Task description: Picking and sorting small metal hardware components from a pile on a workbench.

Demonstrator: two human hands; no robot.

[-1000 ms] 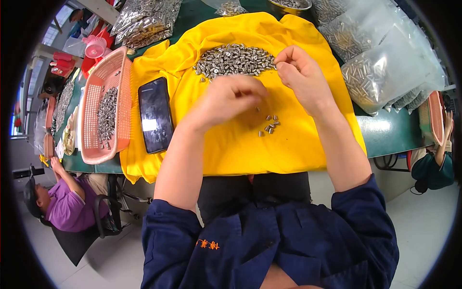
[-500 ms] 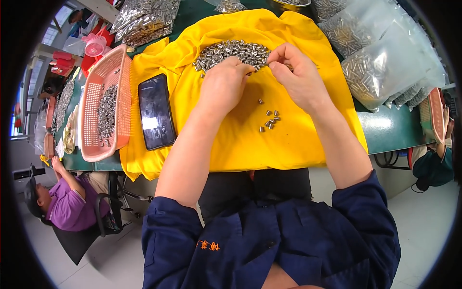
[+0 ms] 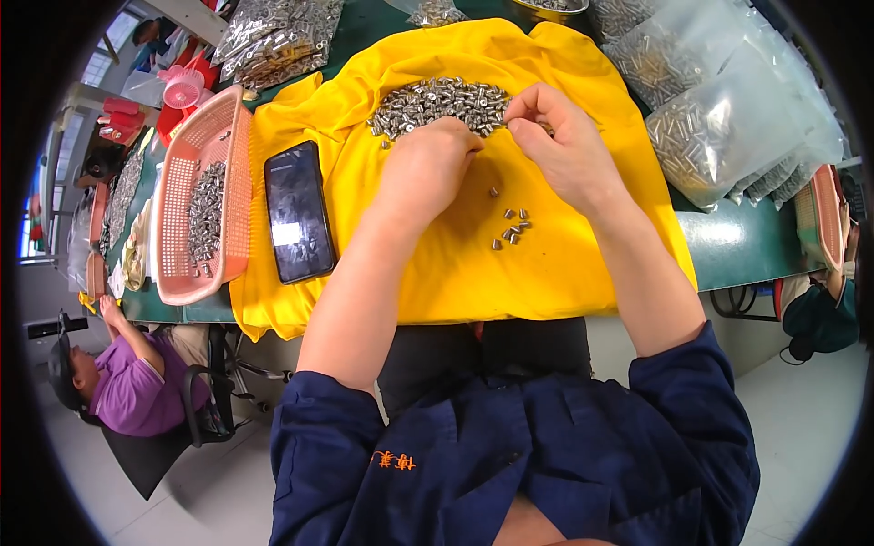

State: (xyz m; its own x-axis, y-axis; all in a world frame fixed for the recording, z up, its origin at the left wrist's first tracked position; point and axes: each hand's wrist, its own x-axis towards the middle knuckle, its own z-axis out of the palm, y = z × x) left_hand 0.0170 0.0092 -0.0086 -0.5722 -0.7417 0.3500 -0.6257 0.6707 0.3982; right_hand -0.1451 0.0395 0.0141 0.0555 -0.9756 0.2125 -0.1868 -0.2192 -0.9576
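Pink plastic basket (image 3: 235,146) left on the counter (image 3: 728,241) holds small metal screws; clear bags (image 3: 728,118) of them lie right. On the yellow cloth (image 3: 564,264), left hand (image 3: 428,168) and right hand (image 3: 560,146) pinch screws with their fingers at the screw pile (image 3: 437,100).

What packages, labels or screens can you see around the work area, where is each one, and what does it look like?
Phone: left on the yellow cloth, flat dark rectangle, screen showing glare.
Clear bags: far right on the green table, bulging with small silvery parts.
More clear bags: far left, shiny, filled with metal parts.
Embroidered mark: orange, on the dark blue jacket.
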